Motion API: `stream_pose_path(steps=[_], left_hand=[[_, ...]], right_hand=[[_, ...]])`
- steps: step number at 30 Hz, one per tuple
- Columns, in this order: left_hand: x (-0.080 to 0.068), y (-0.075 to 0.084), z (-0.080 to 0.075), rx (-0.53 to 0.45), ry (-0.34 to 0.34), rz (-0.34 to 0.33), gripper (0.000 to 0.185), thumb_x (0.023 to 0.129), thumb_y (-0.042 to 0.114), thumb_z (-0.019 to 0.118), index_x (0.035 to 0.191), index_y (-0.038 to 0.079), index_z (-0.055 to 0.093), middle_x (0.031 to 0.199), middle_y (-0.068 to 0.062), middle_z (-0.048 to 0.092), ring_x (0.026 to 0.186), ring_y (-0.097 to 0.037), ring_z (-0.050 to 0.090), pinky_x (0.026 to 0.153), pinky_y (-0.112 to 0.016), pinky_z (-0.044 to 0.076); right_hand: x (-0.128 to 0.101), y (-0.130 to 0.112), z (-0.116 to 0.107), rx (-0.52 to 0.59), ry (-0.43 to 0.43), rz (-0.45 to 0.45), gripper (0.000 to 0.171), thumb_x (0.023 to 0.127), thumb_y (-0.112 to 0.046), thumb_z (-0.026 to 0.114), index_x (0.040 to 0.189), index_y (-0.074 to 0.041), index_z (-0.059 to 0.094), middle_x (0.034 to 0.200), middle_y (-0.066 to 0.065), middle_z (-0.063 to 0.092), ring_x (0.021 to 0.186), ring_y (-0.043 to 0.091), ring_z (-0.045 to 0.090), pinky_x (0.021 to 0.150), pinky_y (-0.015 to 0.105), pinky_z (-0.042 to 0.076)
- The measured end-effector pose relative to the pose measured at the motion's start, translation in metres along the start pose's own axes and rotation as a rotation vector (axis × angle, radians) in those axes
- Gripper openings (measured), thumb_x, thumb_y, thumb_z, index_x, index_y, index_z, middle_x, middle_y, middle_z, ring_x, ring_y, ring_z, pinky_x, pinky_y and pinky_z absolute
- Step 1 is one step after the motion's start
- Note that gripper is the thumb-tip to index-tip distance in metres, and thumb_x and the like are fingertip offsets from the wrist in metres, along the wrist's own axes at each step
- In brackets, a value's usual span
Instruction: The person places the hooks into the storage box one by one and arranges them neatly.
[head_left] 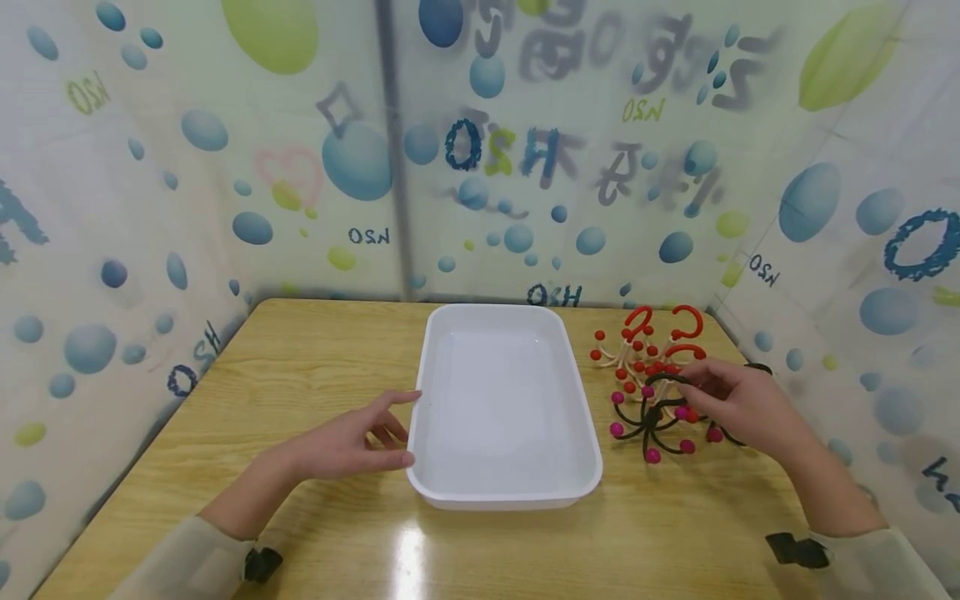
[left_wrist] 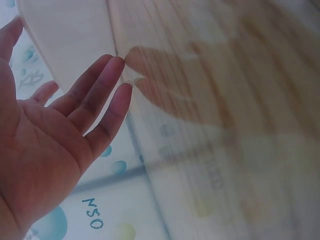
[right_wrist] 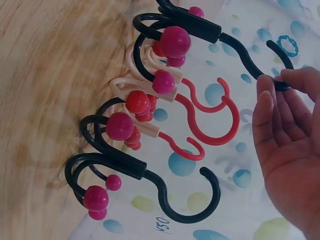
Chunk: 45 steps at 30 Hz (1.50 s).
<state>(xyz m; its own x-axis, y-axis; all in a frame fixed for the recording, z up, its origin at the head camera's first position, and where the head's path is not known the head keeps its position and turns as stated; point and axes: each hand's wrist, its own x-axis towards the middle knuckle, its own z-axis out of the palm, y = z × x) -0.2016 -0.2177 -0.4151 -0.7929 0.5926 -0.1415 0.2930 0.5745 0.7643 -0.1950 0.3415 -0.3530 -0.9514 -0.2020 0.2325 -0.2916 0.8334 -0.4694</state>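
A black hook with pink balls (right_wrist: 200, 28) was right of the white tray (head_left: 502, 408), beside the red hooks (right_wrist: 193, 118), its curved end pinched between the right hand's (head_left: 738, 404) thumb and fingers. The left hand (head_left: 348, 444), fingers loosely extended, touched the tray's left rim above the wooden table (head_left: 322, 342).

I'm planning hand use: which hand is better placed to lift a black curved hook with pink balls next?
Probably the right hand: it pinches a shiny black curved hook with pink balls. The left hand is across the white rectangular plastic-looking tray from that hook.
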Motion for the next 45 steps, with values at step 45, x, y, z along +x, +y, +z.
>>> stream_pose_path(steps=[45], left_hand=[[0.001, -0.001, 0.0, 0.011, 0.007, 0.0, 0.087, 0.103, 0.047, 0.077, 0.172, 0.026, 0.029, 0.124, -0.003, 0.077, 0.114, -0.019, 0.073, 0.095, -0.041, 0.06]], right_hand=[[0.156, -0.158, 0.078, 0.25, -0.166, -0.048, 0.023, 0.107, -0.028, 0.073, 0.126, -0.014, 0.075, 0.118, 0.008, 0.076, 0.105, 0.032, 0.072, 0.091, 0.04, 0.064]])
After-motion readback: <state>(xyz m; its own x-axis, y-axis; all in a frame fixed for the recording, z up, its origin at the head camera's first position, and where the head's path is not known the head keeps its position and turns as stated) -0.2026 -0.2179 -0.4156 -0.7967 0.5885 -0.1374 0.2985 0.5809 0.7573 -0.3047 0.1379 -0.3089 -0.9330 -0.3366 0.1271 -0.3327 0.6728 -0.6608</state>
